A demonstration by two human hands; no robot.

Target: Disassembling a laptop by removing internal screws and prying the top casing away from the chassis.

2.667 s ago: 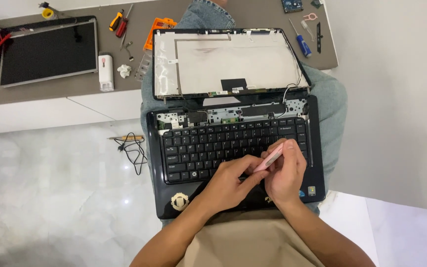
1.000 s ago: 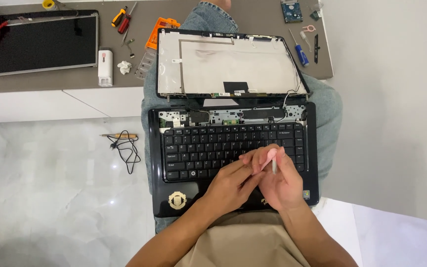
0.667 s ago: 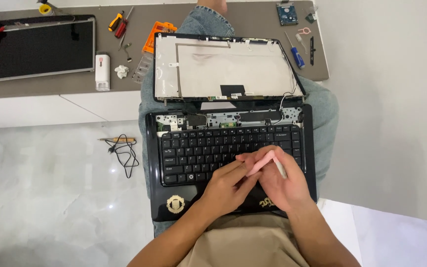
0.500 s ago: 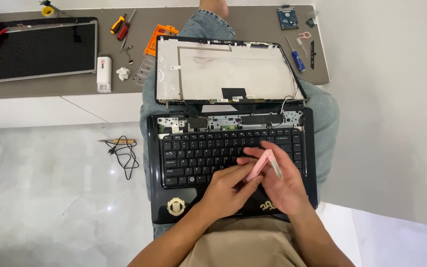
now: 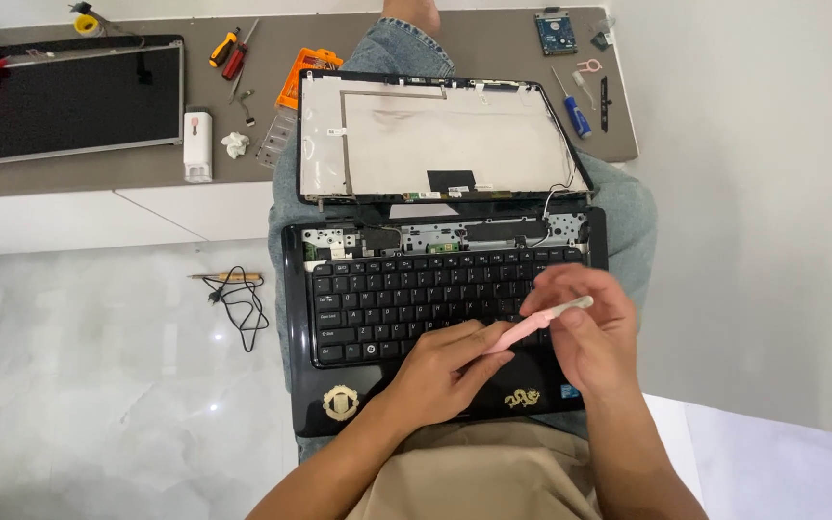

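Observation:
A black laptop [image 5: 339, 318] lies across my lap, its lid [image 5: 435, 140] open flat with the screen panel removed. A slim pink pry tool [image 5: 541, 323] is held over the right part of the keyboard [image 5: 406, 299], its tip pointing right. My right hand [image 5: 585, 332] grips the tool near its tip. My left hand [image 5: 450, 371] rests on the palm rest and holds the tool's lower end.
On the grey low table [image 5: 98, 173] lie a removed screen panel [image 5: 74, 101], screwdrivers [image 5: 228, 53], an orange tool [image 5: 296, 82], a white bottle [image 5: 197, 144], a blue screwdriver [image 5: 575, 111] and a hard drive [image 5: 556, 29]. A black cable [image 5: 238, 299] lies on the marble floor.
The pink tool has swung from upright to nearly level, tip pointing right. Both hands shifted slightly over the keyboard's right side.

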